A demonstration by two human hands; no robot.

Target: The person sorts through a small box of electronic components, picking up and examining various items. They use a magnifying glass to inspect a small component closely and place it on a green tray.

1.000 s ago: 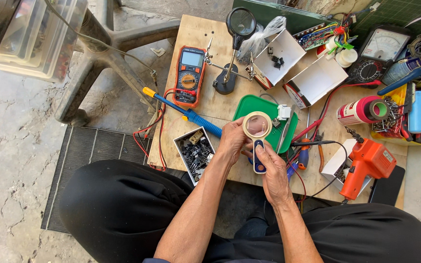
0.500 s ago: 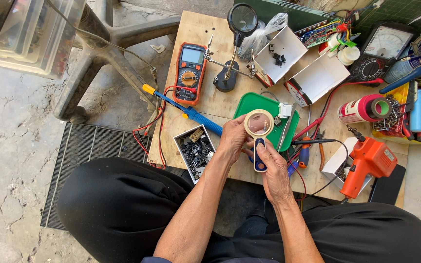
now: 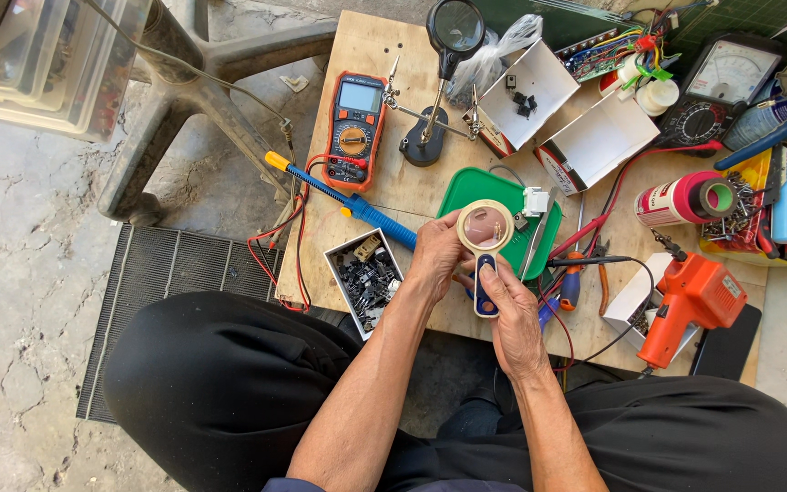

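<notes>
Magnifying glass (image 3: 485,230): you hold it up over the wooden board, just in front of the green tray. Its round lens is cream-rimmed and its handle is blue.
Left hand (image 3: 436,255): your fingers curl around the lens rim at its 9 o'clock side.
Right hand (image 3: 514,314): your fingertips pinch the blue handle from 6 o'clock. Your two hands almost touch.
Green tray (image 3: 463,194): it lies flat behind the lens, at 12 o'clock from your hands.
Parts box (image 3: 368,277): a small white box full of dark bits, at 9 o'clock from your left hand.
Blue soldering iron (image 3: 357,205): it lies slanted at 10 o'clock, with a yellow end.
Orange meter (image 3: 354,130): it lies flat, further out at 11 o'clock.
Orange glue gun (image 3: 690,301): it sits at 3 o'clock, well apart from your hands.
Wooden board (image 3: 381,46): a pale low table, crowded with tools and wires.
Floor (image 3: 20,255): grey cracked concrete, with a dark metal grate (image 3: 161,273) at 9 o'clock beside your knee.
</notes>
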